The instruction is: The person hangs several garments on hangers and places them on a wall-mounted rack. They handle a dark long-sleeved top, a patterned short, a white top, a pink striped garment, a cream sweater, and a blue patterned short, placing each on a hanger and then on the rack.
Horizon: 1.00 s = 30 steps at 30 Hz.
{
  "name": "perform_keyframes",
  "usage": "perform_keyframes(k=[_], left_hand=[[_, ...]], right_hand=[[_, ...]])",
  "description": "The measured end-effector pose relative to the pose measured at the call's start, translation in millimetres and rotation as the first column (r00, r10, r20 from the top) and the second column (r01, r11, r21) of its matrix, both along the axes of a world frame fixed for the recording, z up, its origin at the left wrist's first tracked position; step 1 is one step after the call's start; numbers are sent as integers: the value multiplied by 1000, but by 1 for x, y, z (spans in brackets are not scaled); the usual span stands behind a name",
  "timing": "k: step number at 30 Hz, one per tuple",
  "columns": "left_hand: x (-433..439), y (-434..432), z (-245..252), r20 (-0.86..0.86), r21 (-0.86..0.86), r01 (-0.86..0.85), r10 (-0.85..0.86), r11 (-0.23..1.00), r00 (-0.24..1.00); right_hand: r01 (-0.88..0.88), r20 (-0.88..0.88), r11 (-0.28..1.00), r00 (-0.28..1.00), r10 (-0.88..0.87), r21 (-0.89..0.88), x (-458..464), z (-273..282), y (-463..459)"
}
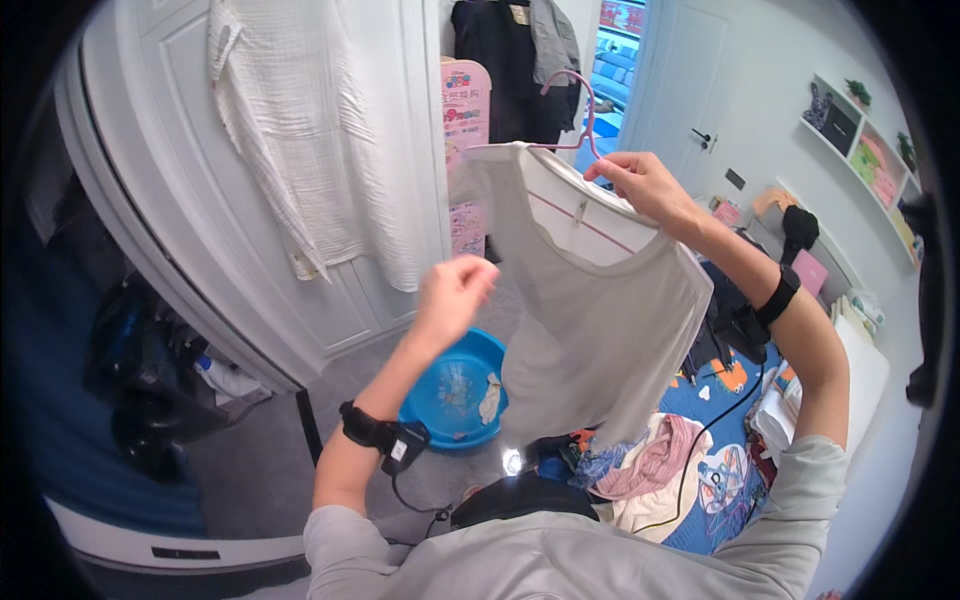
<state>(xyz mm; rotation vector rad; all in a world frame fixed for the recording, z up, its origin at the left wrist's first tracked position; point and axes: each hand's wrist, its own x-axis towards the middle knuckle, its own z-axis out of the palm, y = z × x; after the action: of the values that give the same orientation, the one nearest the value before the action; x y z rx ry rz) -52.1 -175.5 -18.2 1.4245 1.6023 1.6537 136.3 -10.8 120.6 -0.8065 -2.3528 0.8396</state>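
My right hand point(649, 187) grips a pink clothes hanger point(591, 124) at its shoulder, below the hook. A light-grey garment point(592, 330) with a wide round neckline hangs from the hanger, and the hanger's lower bar shows through the neck opening. To the left of the garment, my left hand point(454, 300) is raised with its fingers curled together. It is blurred, and nothing shows between the fingers. Below that hand, a blue plastic basin point(442, 382) stands on the grey floor, with a small pale piece of cloth point(490, 399) inside.
A white long-sleeved garment point(322, 142) hangs before the white wardrobe doors point(352, 307). On my right, a blue patterned bed cover point(712, 397) bears heaped clothes point(637, 465). Black cables point(701, 435) run from straps on both forearms. Behind stand dark hanging clothes point(506, 67) and a white door point(675, 97).
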Motion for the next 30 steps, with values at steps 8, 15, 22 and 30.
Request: perform_keyframes(k=[8, 15, 22, 30], left_hand=[[-61, 47, 51, -430, 522, -199, 457, 830, 778], [-63, 28, 62, 312, 10, 466, -446, 885, 839], [-61, 24, 46, -37, 109, 39, -35, 993, 999], [-78, 21, 46, -102, 35, 45, -41, 998, 994]], right_hand=[[-162, -82, 986, 983, 165, 44, 28, 16, 1], [-53, -133, 992, 989, 67, 110, 46, 12, 1], [-63, -41, 899, 995, 89, 433, 46, 6, -17], [-172, -26, 856, 977, 211, 487, 41, -12, -54]])
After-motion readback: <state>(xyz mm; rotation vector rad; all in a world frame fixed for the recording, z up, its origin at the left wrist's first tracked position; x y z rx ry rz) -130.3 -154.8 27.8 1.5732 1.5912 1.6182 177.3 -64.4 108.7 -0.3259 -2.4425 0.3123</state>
